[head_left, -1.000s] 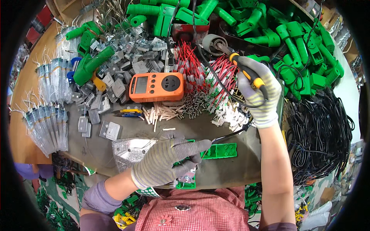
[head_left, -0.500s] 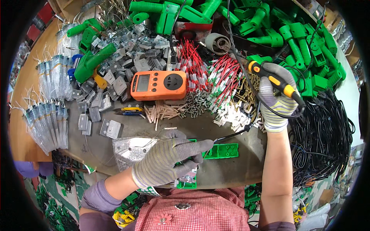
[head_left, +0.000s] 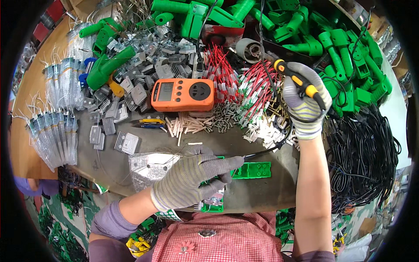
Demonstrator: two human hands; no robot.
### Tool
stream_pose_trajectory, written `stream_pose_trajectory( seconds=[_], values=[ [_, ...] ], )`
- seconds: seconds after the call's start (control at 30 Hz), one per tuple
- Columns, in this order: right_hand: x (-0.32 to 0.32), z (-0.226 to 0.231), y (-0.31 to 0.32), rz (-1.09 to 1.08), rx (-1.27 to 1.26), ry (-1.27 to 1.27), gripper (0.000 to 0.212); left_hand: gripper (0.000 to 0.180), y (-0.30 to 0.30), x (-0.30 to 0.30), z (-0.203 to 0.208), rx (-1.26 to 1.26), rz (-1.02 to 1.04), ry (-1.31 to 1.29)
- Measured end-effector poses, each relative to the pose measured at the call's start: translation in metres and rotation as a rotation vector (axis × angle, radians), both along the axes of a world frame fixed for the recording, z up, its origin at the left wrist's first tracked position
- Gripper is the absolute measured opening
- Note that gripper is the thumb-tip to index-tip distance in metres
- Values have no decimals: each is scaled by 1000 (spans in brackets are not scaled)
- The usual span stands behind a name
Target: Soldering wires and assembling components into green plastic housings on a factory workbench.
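Gloved in striped grey, my left hand (head_left: 190,177) pinches the end of a black cable (head_left: 262,152) between thumb and forefinger. Under the fingers lies an open green plastic housing (head_left: 257,170), partly covered by the hand; a part with clear plastic (head_left: 214,201) shows in its near end. My right hand (head_left: 305,102), in a matching glove, grips the black-and-yellow handle of a soldering iron (head_left: 301,81). Its front end points up and left, near a round metal holder (head_left: 244,48) with a coil inside. The iron's cord bends round below the hand.
An orange meter (head_left: 183,95) stands mid-table, beside piles of metal heat sinks (head_left: 131,91), red wires (head_left: 220,74) and white sleeves (head_left: 266,131). Green gun-shaped housings (head_left: 336,52) crowd the far right, above bundled black cables (head_left: 362,157). Bagged parts (head_left: 50,135) lie left.
My right hand has moved left and slightly up with the soldering iron, toward the round holder. My left hand keeps its pinch on the cable, nearly still. The whole view has shifted slightly.
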State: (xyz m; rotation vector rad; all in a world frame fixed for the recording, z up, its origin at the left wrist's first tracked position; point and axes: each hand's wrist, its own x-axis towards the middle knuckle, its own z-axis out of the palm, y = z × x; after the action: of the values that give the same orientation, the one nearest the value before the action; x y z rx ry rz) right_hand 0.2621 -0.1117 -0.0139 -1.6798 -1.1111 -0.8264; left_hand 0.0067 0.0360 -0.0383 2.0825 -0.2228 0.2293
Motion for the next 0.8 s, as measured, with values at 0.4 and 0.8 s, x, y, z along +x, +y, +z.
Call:
stream_pose_trajectory(
  seconds=[0.4,0.8],
  values=[
    [15,-19,6,-416,-526,-115,40,63,-1,5,0,2,-1,-22],
    [-120,-13,-34,580,-552,618,27,54,-2,-1,4,40,-12,-26]
  ],
)
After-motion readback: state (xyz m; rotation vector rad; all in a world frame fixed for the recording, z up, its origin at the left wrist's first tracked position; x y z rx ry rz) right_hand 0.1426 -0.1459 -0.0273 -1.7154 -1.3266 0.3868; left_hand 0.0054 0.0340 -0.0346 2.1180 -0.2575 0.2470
